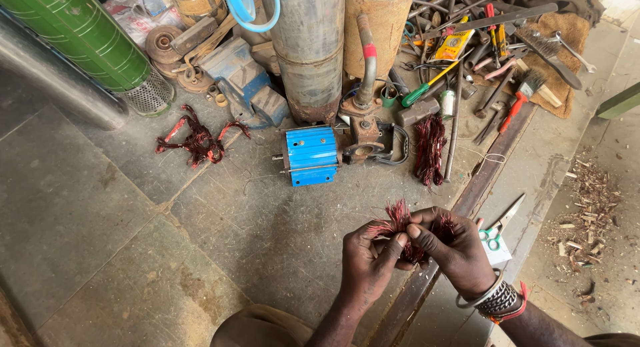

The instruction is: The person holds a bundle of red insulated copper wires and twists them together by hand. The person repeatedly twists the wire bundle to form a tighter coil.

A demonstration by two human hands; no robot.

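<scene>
Both hands meet low in the head view over a bundle of reddish copper wire (pixel 399 222). My left hand (pixel 367 257) pinches its left side with thumb and fingers. My right hand (pixel 453 247), with metal bangles on the wrist, grips the right side, and frayed wire ends stick up between the fingers. A blue finned motor housing (pixel 310 155) lies on the stone floor beyond the hands, joined to a rusty pump part (pixel 363 137).
Two more wire bundles lie on the floor, one at left (pixel 199 140) and one near the motor (pixel 430 147). Green-handled scissors (pixel 499 227), a long metal bar (pixel 467 207), a green cylinder (pixel 87 34), steel pipes, a paintbrush and several hand tools crowd the back.
</scene>
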